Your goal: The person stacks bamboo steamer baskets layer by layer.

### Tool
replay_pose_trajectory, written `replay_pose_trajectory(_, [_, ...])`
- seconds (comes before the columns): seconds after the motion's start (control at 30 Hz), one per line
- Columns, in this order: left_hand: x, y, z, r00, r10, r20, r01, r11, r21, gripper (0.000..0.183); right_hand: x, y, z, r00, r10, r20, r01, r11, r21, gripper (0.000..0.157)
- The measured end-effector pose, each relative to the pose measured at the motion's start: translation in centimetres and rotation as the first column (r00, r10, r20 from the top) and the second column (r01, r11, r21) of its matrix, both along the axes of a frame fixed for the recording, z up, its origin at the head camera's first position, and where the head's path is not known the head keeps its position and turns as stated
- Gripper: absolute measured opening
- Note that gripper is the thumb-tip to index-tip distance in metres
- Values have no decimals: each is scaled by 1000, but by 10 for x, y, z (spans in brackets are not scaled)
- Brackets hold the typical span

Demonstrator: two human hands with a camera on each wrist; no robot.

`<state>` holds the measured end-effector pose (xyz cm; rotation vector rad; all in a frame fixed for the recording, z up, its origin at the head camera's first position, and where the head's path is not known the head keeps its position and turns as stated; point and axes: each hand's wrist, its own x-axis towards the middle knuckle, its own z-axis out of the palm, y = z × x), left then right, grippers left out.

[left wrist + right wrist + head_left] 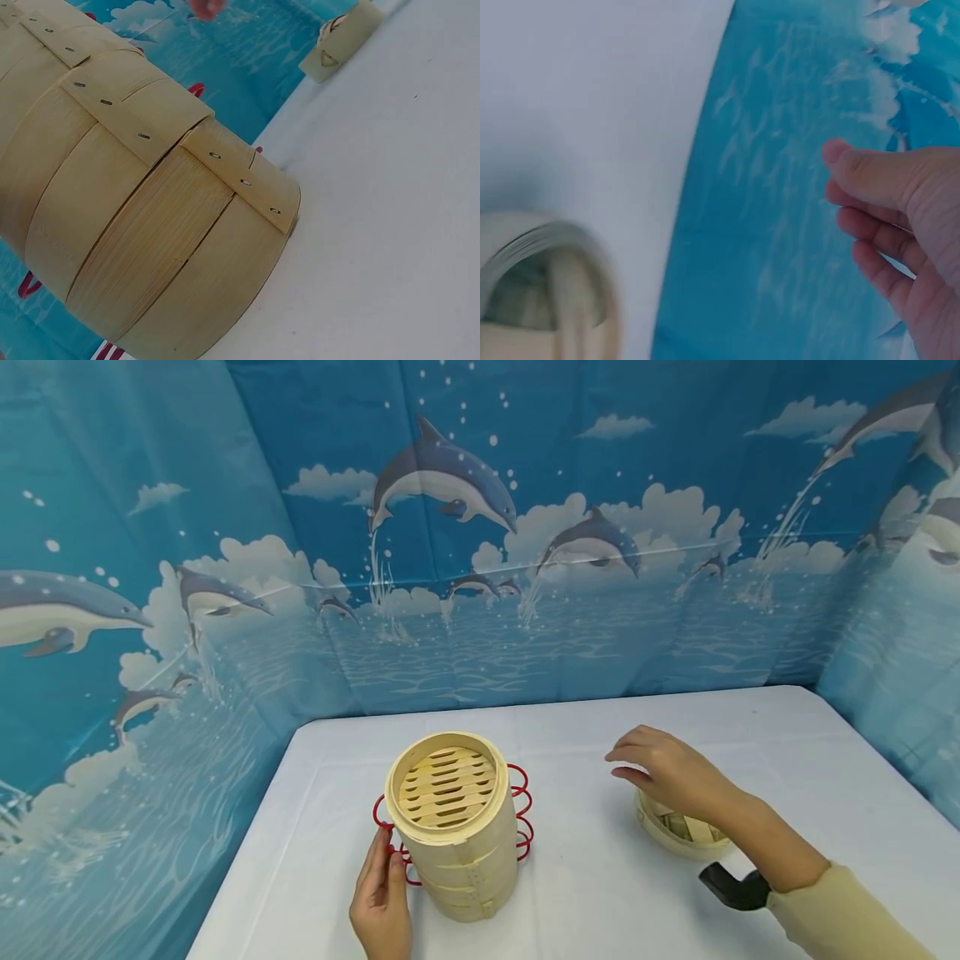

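On a white table (585,902) stands a bamboo stack (480,864), red loops (532,833) at its sides. It should be stiff, fairly light and not slippery, though its tiers could shift; gripping low round the walls looks safest. The left hand (381,906) lies against the stack's left side, fingers mostly straight. The right hand (667,770), well right of the stack above a lid (663,839), holds nothing, fingers loosely bent.

In the head view, the left hand (381,906) rises from the bottom edge, left of centre, fingers (372,862) pointing upward. The right forearm (772,843) slants in from the lower right; the right hand (663,768) extends leftward, fingers loosely bent, thumb (633,776) beneath.
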<state>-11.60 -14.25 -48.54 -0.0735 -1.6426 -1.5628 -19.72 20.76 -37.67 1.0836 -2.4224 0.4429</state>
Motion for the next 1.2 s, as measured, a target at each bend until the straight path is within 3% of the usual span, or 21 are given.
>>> replay_pose_trajectory(0.17, [-1, 0, -2, 1000, 3, -8, -3, 1000, -3, 37, 0, 26, -23, 990, -94, 108, 90, 995, 34, 24])
replay_pose_trajectory(0.5, [1, 2, 1, 1000, -18, -6, 18, 1000, -1, 36, 2, 58, -45, 925, -244, 290, 218, 968, 122, 23])
replay_pose_trajectory(0.6, [1, 2, 2, 999, -34, -7, 34, 999, 9, 35, 2, 62, -46, 912, -270, 308, 238, 962, 137, 23])
replay_pose_trajectory(0.8, [-1, 1, 0, 1000, -26, -10, 26, 999, 23, 35, 0, 66, -49, 908, -265, 326, 231, 963, 141, 18])
replay_pose_trajectory(1.03, [-2, 0, 0, 1000, -15, -10, 15, 1000, 8, 35, -2, 67, -60, 877, -293, 380, 252, 955, 153, 17])
replay_pose_trajectory(1.2, [-2, 0, -1, 1000, -9, -11, 9, 1000, -10, 35, -2, 68, -65, 883, -300, 361, 261, 953, 153, 17])
